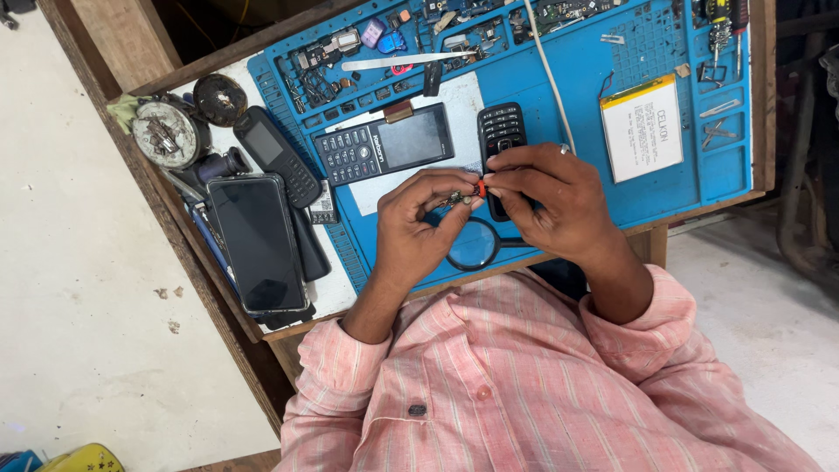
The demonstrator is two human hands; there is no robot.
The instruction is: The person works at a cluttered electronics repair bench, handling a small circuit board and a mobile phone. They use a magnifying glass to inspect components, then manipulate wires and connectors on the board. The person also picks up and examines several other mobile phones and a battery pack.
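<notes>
Right between the two hands sits a tiny red part (pixel 480 188), pinched where the fingertips of the left hand (pixel 418 229) and the right hand (pixel 549 199) meet; each grip is closed on it, with a small metal piece (pixel 454 200) showing just left of it in the left hand's fingers. Directly beneath the pinch lies a round magnifying glass (pixel 471 246) on the blue repair mat (pixel 577 79), and just behind the right hand's fingers a small black keypad phone (pixel 500 131) lies lengthwise. Beside that, behind the left hand, a larger dark keypad phone (pixel 384 144) rests across a white sheet. A white cable (pixel 546 61) runs away from the right hand toward the far edge of the mat. Farther right lies a flat silver battery pack (pixel 641 128). Well out to the left, off the mat, a black smartphone (pixel 257 242) and a slim dark handset (pixel 277 156) lie on the wooden worktop (pixel 131 39), with a round tin of small parts (pixel 164 135) beyond them.
</notes>
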